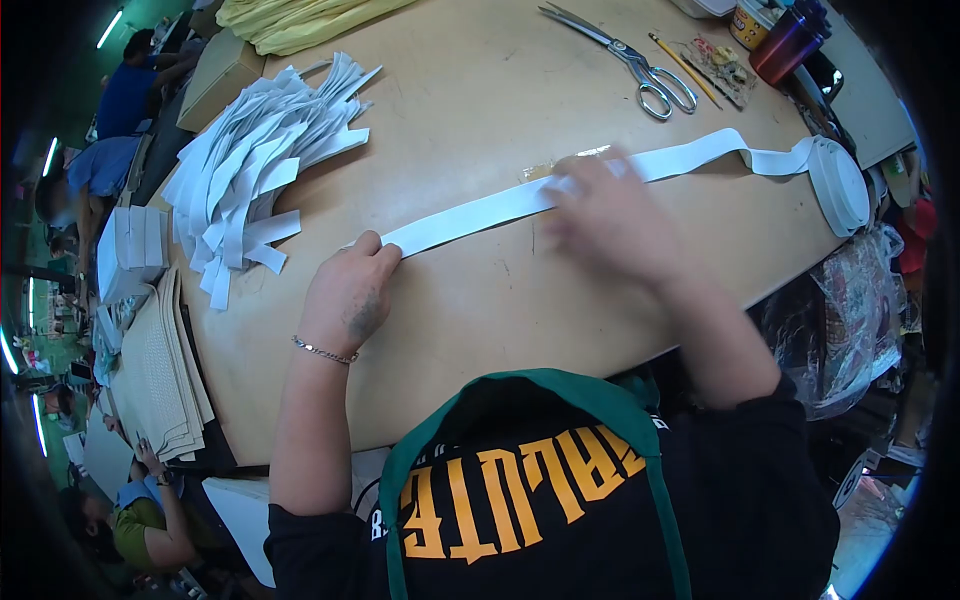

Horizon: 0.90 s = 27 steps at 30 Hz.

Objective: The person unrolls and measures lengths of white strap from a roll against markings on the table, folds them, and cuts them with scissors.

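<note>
A flat white band (470, 221) stretches across the tabletop from a white roll (838, 187) at the right. My left hand (350, 285) pinches the band's left end between thumb and fingers. Over the middle of the band, my right hand (610, 220) is smeared by motion, so its grip on the band does not show. Right of that hand, the band rises in a loose wave before reaching the roll. A heap of cut white strips (250, 165) lies to the left, beyond my left hand.
Metal shears (622, 50) and a yellow pencil (685, 70) lie at the back right, near a dark red bottle (788, 45). Yellow fabric (300, 20) sits at the back edge. Beige sheets (160, 370) stack at the left. Other people (150, 535) work further left.
</note>
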Each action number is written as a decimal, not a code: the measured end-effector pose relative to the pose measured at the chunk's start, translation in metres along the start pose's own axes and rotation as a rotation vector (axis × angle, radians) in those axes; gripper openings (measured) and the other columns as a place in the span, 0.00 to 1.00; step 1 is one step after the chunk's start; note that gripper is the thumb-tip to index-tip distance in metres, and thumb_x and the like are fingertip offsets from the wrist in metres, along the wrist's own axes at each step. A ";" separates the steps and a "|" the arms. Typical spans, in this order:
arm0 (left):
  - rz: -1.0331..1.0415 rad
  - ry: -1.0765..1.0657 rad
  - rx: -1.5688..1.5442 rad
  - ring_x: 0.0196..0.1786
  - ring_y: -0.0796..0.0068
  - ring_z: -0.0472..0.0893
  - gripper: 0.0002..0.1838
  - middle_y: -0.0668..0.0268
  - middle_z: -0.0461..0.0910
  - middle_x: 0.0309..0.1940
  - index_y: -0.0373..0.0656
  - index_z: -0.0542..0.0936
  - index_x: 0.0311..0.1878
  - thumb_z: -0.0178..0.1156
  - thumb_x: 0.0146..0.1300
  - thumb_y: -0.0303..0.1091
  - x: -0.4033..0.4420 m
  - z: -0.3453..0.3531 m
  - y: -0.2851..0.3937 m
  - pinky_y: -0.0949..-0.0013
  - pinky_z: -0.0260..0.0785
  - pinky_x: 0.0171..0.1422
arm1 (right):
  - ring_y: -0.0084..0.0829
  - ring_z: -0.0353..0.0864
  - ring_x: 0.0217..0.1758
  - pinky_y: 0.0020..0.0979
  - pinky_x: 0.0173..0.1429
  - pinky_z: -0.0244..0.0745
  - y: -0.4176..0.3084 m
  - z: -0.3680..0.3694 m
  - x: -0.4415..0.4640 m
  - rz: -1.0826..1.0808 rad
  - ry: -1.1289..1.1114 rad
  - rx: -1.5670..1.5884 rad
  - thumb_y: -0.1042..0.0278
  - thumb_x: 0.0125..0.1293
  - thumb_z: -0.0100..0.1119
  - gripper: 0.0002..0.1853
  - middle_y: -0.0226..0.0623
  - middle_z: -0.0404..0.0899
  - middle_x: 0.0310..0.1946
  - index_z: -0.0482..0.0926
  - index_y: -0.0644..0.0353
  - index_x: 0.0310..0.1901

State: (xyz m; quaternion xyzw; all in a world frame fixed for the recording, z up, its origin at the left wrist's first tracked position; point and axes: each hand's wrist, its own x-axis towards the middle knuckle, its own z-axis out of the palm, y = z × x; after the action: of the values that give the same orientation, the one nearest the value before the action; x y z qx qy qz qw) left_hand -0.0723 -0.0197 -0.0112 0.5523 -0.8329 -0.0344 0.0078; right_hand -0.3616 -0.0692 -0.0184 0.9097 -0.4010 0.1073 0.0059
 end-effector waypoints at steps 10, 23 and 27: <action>0.013 0.059 -0.029 0.35 0.59 0.77 0.09 0.60 0.73 0.30 0.43 0.76 0.34 0.54 0.50 0.21 -0.002 0.003 -0.002 0.61 0.71 0.37 | 0.36 0.64 0.58 0.54 0.66 0.53 -0.047 0.029 -0.003 0.102 -0.019 0.115 0.41 0.57 0.54 0.31 0.39 0.68 0.50 0.72 0.56 0.54; -0.038 0.215 -0.102 0.72 0.55 0.53 0.27 0.58 0.59 0.67 0.48 0.66 0.64 0.50 0.65 0.48 0.061 0.037 0.060 0.32 0.51 0.63 | 0.38 0.64 0.57 0.57 0.64 0.55 -0.048 0.028 -0.002 0.120 -0.031 0.130 0.39 0.53 0.57 0.32 0.37 0.68 0.49 0.73 0.55 0.52; -0.245 0.100 -0.039 0.74 0.52 0.46 0.31 0.60 0.50 0.71 0.55 0.59 0.69 0.44 0.66 0.56 0.076 0.040 0.060 0.25 0.44 0.62 | 0.38 0.64 0.57 0.57 0.63 0.56 -0.047 0.029 -0.002 0.128 0.002 0.163 0.40 0.52 0.58 0.32 0.37 0.68 0.49 0.73 0.55 0.52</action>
State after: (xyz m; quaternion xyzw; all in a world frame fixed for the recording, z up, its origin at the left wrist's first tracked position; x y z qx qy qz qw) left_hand -0.1593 -0.0643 -0.0493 0.6507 -0.7569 -0.0235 0.0558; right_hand -0.3230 -0.0386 -0.0437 0.8797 -0.4481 0.1405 -0.0748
